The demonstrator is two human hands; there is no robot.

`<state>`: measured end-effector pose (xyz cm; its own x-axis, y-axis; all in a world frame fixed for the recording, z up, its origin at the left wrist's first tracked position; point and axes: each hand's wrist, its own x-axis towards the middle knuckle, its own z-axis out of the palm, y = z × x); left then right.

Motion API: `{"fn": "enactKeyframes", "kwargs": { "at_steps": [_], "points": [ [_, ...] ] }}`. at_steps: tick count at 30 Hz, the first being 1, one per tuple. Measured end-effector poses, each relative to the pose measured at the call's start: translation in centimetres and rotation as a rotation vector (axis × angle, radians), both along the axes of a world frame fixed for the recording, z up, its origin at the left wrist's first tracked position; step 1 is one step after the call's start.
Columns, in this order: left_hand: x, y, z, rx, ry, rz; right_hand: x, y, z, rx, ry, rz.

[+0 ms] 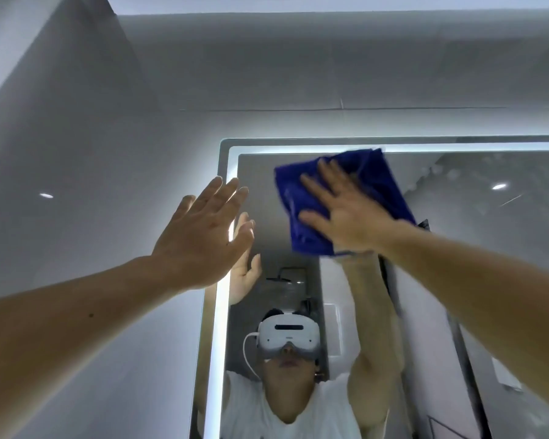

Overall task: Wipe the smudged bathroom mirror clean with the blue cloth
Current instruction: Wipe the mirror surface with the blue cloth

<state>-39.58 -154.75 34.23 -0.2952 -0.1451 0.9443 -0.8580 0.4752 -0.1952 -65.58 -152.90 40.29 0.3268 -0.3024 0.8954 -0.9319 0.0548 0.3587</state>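
Note:
The bathroom mirror [457, 248] fills the right half of the view, framed by a lit white strip. My right hand [346, 213] lies flat with spread fingers on the blue cloth [301, 204], pressing it against the glass near the mirror's top left corner. The cloth is folded and crumpled, and its upper edge reaches the lit top strip. My left hand [203, 236] is raised with fingers apart over the mirror's left edge, holding nothing. The glass reflects both arms and a person in a white shirt with a white headset.
A grey wall [92, 153] runs left of and above the mirror, meeting the ceiling at the top. The lit frame strip [217, 327] marks the mirror's left edge. Reflected shower fittings and a dark door frame show in the glass.

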Motion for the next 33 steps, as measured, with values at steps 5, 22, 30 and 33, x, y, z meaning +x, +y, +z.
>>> {"fn": "enactKeyframes", "kwargs": {
  "at_steps": [5,22,30,33],
  "points": [
    [-0.2,0.0,0.2,-0.001,-0.005,0.006,-1.0,-0.2,7.5,0.001,-0.301,-0.107],
    [-4.2,0.4,0.5,-0.085,0.031,-0.066,-1.5,0.0,-9.4,0.023,0.078,-0.124],
    [-4.9,1.4,1.0,-0.054,0.008,-0.034,-5.1,1.3,4.3,-0.036,-0.192,-0.093],
    [-4.6,1.4,1.7,-0.047,0.002,-0.021,-5.1,1.0,8.7,0.007,-0.300,-0.119]
  ]
}}
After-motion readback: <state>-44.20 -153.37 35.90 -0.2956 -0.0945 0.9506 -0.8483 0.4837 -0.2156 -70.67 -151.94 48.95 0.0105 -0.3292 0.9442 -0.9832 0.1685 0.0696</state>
